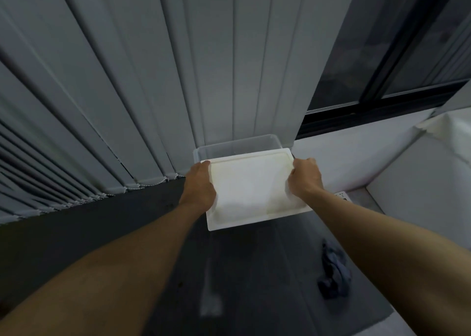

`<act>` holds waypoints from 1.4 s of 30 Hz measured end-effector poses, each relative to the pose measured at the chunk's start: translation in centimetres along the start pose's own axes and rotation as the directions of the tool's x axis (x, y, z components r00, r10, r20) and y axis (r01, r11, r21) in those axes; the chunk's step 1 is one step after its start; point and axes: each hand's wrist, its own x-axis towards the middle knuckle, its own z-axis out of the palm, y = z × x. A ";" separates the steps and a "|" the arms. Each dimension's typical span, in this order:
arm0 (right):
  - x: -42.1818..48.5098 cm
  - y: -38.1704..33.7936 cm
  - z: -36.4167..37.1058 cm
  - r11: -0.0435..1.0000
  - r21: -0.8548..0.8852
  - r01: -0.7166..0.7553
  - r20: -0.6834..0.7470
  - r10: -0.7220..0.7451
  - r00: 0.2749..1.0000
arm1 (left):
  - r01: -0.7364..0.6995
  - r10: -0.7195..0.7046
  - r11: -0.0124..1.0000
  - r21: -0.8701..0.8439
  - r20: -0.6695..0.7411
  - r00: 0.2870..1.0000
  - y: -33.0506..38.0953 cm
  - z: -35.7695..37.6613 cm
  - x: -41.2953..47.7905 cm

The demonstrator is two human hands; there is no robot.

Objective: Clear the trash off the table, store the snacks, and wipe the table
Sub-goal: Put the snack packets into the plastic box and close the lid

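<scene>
Both hands hold a white lid (252, 188) over a clear bin (237, 146) at the far edge of the dark table (127, 221).

The left hand (200, 185) grips the lid's left edge and the right hand (305, 179) grips its right edge. Both hands curl round the rim, so the lid lies between them with most of the fingers hidden beneath it. The lid covers the near part of the bin, and I cannot tell whether the two touch or what the bin holds. The bin stands against the grey curtain (127, 93), left of a dark window (395, 55). A crumpled dark cloth (334, 272) lies on the table, near and to the right, just beside the right forearm. A small white thing (342, 196) shows past the right wrist, too hidden to name. The picture is dim and soft.
</scene>
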 end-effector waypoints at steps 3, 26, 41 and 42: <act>1.4 -0.6 0.3 0.999 -0.029 0.025 0.051 -0.024 0.998 | -0.010 0.004 0.993 0.121 0.050 0.999 -0.5 0.6 0.8; 5.9 -3.3 3.9 0.982 0.183 0.050 -0.112 -0.030 0.993 | -0.017 0.055 0.948 0.319 -0.111 0.992 -1.5 2.8 6.9; 7.0 -4.7 5.8 0.892 -0.378 0.248 0.044 -0.250 0.967 | -0.087 0.034 0.790 0.607 0.099 0.995 -1.7 3.5 8.1; 6.8 -5.0 5.9 0.896 -0.372 0.244 0.027 -0.253 0.967 | -0.081 0.029 0.792 0.605 0.095 0.995 -1.5 3.6 8.1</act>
